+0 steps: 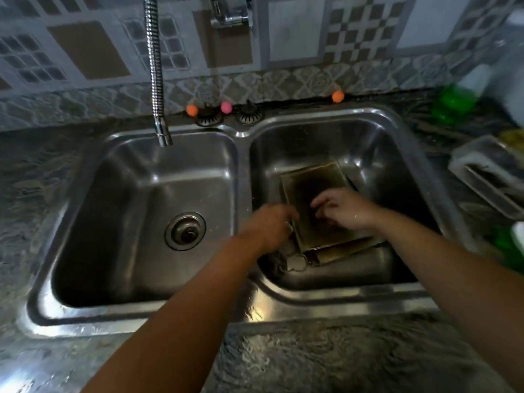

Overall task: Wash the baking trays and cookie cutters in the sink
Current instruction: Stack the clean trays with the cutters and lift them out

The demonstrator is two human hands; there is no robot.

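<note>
A dark, stained baking tray (312,180) lies tilted in the right basin of the steel double sink (243,302), on top of a second tray (348,253). My left hand (269,225) is at the top tray's left edge, its fingers curled down by the rim. My right hand (344,209) hovers over the tray's middle with fingers bent; whether it holds anything I cannot tell. Metal cookie cutters (295,260) lie in the basin just below my left hand, partly hidden by it.
The left basin holds only its drain (185,231), with the flexible faucet spout (163,134) hanging above it. Two strainer plugs (248,114) and small coloured balls (226,107) sit on the back ledge. A dish rack (490,174) and green bottles (453,103) stand at the right.
</note>
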